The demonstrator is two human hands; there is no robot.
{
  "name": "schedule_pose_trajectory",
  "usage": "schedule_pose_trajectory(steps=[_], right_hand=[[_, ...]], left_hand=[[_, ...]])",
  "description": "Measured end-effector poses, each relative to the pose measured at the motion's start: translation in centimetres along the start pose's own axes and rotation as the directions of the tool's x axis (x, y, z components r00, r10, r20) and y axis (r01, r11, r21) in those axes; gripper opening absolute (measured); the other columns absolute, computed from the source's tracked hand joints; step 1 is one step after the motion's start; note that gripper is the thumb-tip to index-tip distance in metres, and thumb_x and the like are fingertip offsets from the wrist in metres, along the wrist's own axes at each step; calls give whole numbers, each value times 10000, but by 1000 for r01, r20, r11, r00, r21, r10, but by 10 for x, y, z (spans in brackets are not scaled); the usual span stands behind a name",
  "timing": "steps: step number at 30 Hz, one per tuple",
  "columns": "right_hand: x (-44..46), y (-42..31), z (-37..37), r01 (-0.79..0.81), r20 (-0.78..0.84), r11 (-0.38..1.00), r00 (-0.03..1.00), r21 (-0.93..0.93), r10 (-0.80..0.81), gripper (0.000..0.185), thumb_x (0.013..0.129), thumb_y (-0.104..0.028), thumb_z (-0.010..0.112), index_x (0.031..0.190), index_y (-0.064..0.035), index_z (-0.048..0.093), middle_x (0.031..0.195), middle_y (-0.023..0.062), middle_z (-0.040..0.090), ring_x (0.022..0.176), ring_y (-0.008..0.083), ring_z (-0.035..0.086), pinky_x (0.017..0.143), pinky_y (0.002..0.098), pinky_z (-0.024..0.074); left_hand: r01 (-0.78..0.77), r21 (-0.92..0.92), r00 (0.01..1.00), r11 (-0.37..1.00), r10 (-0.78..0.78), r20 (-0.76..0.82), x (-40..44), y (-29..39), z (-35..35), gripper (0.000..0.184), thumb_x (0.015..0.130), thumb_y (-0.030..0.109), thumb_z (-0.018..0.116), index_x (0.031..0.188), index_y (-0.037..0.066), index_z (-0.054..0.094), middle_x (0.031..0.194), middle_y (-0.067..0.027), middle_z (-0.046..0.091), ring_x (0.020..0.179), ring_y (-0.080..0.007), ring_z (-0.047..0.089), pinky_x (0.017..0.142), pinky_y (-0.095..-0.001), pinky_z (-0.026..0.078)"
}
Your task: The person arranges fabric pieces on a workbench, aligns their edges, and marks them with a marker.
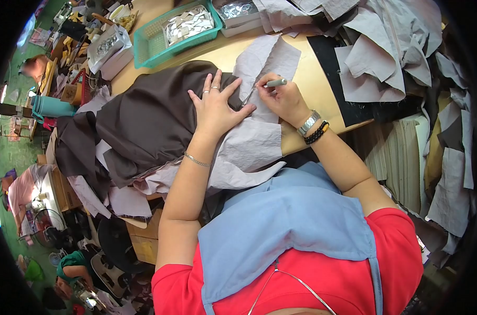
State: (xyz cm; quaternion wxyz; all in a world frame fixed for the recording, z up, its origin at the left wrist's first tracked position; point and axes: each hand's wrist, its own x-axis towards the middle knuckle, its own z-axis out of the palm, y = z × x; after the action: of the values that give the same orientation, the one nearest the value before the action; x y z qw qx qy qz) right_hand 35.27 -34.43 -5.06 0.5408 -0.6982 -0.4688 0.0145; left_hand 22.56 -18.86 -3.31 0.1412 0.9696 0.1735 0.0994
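My left hand [217, 107] lies with spread fingers on the right end of a dark brown piece of fabric [149, 113], pressing it down. Close by, my right hand [284, 98] is closed round a grey-green marker pen [275, 83], whose rear end sticks out to the right. The pen's tip is hidden by my fingers. Under both hands lies a pale grey, creased fabric piece [264, 58], its upper part spread on the wooden table. More pale fabric [249, 152] hangs toward my blue apron.
On the table [330, 100] behind stands a green plastic basket [149, 47] with small white pieces. Beside it is a tray of shiny parts [238, 9]. Pale cut pieces [372, 65] are heaped at right. A teal tumbler [54, 106] stands at left; other people work beyond.
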Motion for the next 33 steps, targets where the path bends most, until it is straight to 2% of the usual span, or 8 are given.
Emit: schedule_pose_trajectory(steps=[3, 6, 9, 10, 13, 17, 20, 33], right_hand=[[6, 8, -7, -20, -59, 1000, 998, -18, 19, 89, 874, -61, 660, 933, -46, 594, 809, 127, 655, 668, 233, 676, 602, 315, 538], [13, 18, -16, -152, -124, 988, 980, 17, 152, 81, 885, -64, 650, 943, -33, 602, 843, 109, 665, 674, 199, 671, 615, 301, 543], [4, 11, -12, -153, -20, 973, 987, 174, 158, 69, 920, -31, 635, 969, 1, 599, 889, 55, 659, 788, 131, 684, 651, 239, 564], [1, 6, -9, -67, 21, 977, 998, 204, 64, 80, 914, -34, 645, 962, 16, 605, 907, 60, 654, 791, 122, 677, 657, 242, 576], [-5, -7, -3, -133, 107, 968, 988, 212, 112, 129, 892, -100, 679, 950, -17, 597, 885, 77, 669, 722, 150, 696, 588, 279, 560], [-3, -3, -3, -83, 114, 989, 991, 125, 69, 126, 888, -113, 684, 940, -38, 597, 818, 85, 680, 687, 168, 704, 596, 290, 559], [-3, -4, -2, -125, 132, 988, 985, 88, 113, 126, 881, -111, 687, 938, -41, 599, 787, 87, 684, 668, 178, 702, 594, 295, 555], [7, -2, -6, 55, 19, 997, 998, -46, -55, 98, 865, -44, 669, 923, -44, 590, 814, 116, 656, 679, 244, 675, 616, 325, 535]], left_hand=[[-1, -7, 1000, 1000, 1, -3, 0, 0, 1, 733, 678, 616, 766, 1314, 282, 620, 1541, -141, 363, 1449, -342, 281, 1065, -755, 140], [-3, -12, 1000, 1000, 3, -7, 0, 0, 1, 733, 676, 613, 769, 1312, 280, 622, 1540, -141, 365, 1449, -343, 282, 1064, -756, 136], [-7, -20, 1000, 1000, 6, -14, 0, -1, 2, 734, 673, 613, 771, 1311, 280, 623, 1540, -140, 367, 1448, -342, 284, 1066, -756, 132], [-8, -23, 1000, 1000, 7, -17, 0, -2, 3, 734, 673, 613, 771, 1310, 280, 623, 1539, -140, 368, 1448, -342, 284, 1066, -755, 132], [-11, -27, 1000, 1000, 10, -25, 0, -2, 3, 733, 671, 611, 771, 1309, 281, 625, 1535, -140, 377, 1448, -341, 287, 1065, -754, 136], [-9, -30, 1000, 1000, 8, -26, 0, -1, 2, 731, 669, 604, 773, 1308, 279, 627, 1526, -147, 390, 1447, -341, 292, 1063, -753, 142], [-1, -20, 1000, 1000, 0, -16, 0, 0, 2, 735, 669, 603, 774, 1310, 276, 626, 1524, -153, 392, 1445, -343, 296, 1063, -752, 143], [5, -40, 1000, 999, -5, 21, 0, 2, -3, 741, 676, 602, 766, 1317, 259, 623, 1545, -162, 349, 1452, -359, 267, 1070, -748, 136]])
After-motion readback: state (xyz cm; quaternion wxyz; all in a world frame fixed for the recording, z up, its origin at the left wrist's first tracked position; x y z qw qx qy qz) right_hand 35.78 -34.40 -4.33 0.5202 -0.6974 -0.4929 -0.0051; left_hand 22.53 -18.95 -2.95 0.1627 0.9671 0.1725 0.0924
